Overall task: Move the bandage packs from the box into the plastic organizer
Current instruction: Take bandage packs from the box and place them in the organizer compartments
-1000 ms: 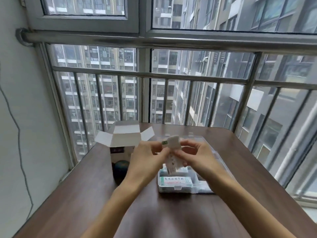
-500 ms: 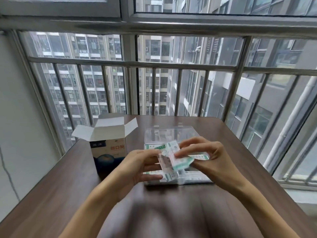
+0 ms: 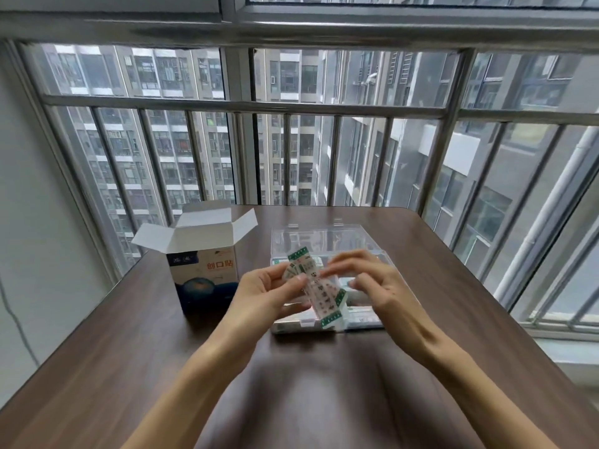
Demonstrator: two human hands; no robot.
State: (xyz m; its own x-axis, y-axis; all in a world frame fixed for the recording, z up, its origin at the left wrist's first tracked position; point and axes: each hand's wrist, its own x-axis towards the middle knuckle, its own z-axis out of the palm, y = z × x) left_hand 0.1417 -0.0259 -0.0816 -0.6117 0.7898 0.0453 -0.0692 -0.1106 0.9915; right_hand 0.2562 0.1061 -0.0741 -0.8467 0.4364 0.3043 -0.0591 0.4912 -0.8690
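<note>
— Where now?
— Bandage packs (image 3: pixel 319 291) pinched in left hand (image 3: pixel 262 298), right hand (image 3: pixel 372 280) loosely spread alongside, above plastic organizer (image 3: pixel 327 236); box (image 3: pixel 204 270) left of hands.
— Handling?
— Likely light, flimsy, slippery; best gripped mid-stack.

box (image 3: pixel 204 270) left of organizer (image 3: pixel 327 241) | both on table (image 3: pixel 97 367) | bandage packs (image 3: pixel 319 290) above organizer

A single wide-angle view looked forward and down from the person's head. It sat close above the hands (image 3: pixel 324 286) at the middle of the picture, took in the brown tabletop (image 3: pixel 129 367) below, and faced a barred window (image 3: pixel 308 108) beyond its far edge.
</note>
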